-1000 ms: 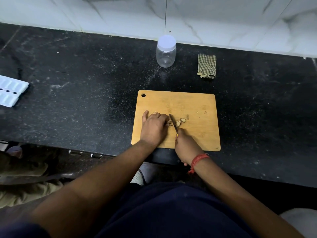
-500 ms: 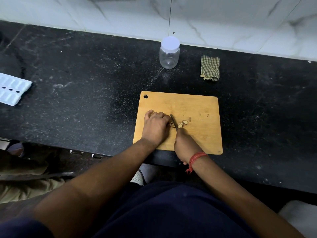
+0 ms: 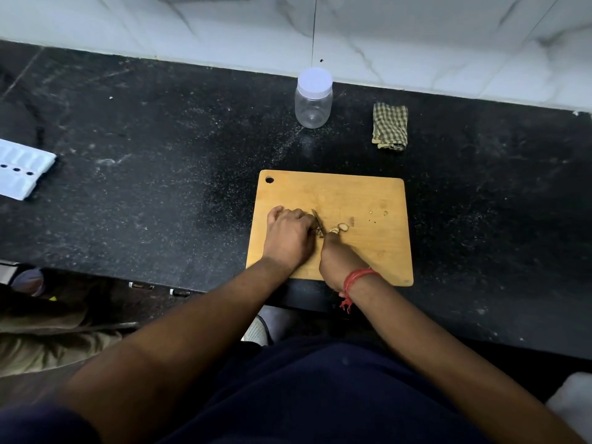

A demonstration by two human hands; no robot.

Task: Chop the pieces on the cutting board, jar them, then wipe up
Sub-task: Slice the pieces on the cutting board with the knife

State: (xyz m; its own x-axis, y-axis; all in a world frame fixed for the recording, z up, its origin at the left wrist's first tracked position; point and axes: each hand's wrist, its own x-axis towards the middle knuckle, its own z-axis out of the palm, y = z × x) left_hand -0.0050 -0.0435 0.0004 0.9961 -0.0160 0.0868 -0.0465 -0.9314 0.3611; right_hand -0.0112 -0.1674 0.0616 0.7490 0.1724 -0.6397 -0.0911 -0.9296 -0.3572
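The cutting board (image 3: 368,200) is set on the counter (image 3: 160,161) near its front edge. Behind the board, by the wall, a lidded jar (image 3: 313,97) is stood, and a folded cloth (image 3: 390,126) is laid to its right. Cut pieces (image 3: 339,228) are gathered at mid-board, with scraps (image 3: 379,214) to their right. A tray (image 3: 19,173) is placed far left.

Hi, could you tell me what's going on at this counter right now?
A person is chopping small pieces on the wooden cutting board. The right hand grips a knife, while the left hand steadies the piece being cut. A few cut slices lie beside the blade. The jar, lid on and looking empty, and the folded checked cloth wait untouched at the back of the counter.
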